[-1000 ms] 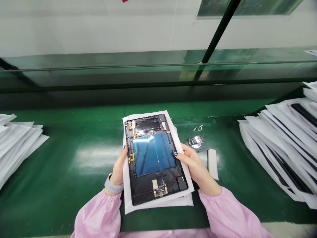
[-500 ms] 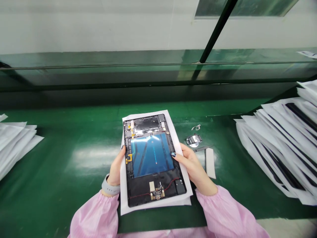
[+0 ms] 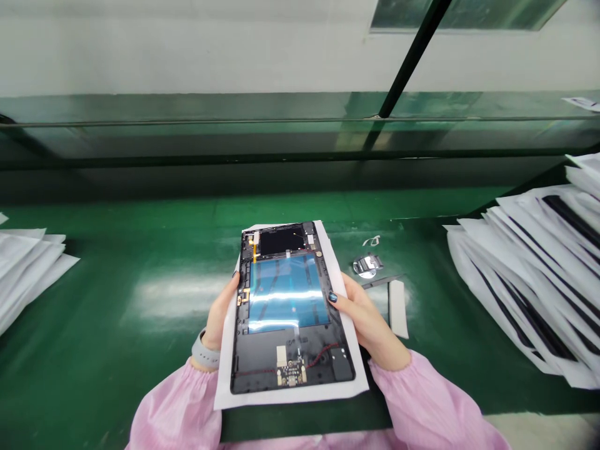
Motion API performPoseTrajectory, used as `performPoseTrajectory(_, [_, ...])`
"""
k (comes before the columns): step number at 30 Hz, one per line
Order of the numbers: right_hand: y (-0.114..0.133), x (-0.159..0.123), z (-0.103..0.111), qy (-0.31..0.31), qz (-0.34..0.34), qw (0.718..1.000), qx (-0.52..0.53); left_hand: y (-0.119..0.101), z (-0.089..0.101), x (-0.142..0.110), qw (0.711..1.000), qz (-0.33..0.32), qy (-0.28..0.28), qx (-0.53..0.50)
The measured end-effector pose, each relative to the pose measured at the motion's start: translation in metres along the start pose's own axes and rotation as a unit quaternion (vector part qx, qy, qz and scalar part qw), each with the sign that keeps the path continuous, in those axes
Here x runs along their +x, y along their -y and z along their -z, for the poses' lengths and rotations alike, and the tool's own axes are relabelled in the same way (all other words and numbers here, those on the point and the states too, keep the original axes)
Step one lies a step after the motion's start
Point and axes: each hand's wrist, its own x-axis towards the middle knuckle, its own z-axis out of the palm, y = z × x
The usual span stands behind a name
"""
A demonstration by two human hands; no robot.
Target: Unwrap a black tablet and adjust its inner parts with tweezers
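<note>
Holding an opened tablet point(image 3: 269, 340) over the tabletop point(image 3: 140, 362), with a white sheet point(image 3: 224, 384) beneath, between left hand point(image 3: 219, 319) and right hand point(image 3: 370, 319), both curled partway around the long edges. Already fitted with blue panel point(image 3: 288, 290) and circuit board point(image 3: 292, 373), yet uncovered. Cannot tell if anything remains loose. Well left of stacked white sleeves point(image 3: 520, 281).

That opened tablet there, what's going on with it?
A person in pink sleeves holds the tablet, its inside facing up, with a white sheet beneath it. The left hand grips the left edge; the right hand has its thumb over the right edge. Stacks of white sheets lie on the green table to either side.
</note>
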Motion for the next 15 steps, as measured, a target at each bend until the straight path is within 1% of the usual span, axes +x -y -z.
performPoseTrajectory(3, [0.0006,-0.0022,-0.0006,-0.010,-0.003,1.000,-0.008,0.0005,0.0000,-0.0004,1.000,0.008,0.004,0.010])
performPoseTrajectory(7, [0.0021,-0.0038,-0.0027,-0.050,-0.013,0.998,-0.020,0.0022,0.0021,0.0002,0.999,-0.021,0.014,0.031])
performPoseTrajectory(9, [0.0031,-0.0036,-0.0034,-0.063,-0.013,0.998,-0.021,0.0032,0.0045,0.0005,0.999,-0.019,0.015,0.043])
performPoseTrajectory(13, [0.0045,-0.0031,-0.0021,-0.054,-0.016,0.997,-0.051,0.0058,0.0083,-0.0004,0.998,-0.015,0.019,0.064])
performPoseTrajectory(15, [0.0045,-0.0033,-0.0004,-0.051,-0.002,0.996,-0.077,0.0072,0.0087,-0.0013,0.997,-0.016,0.023,0.066])
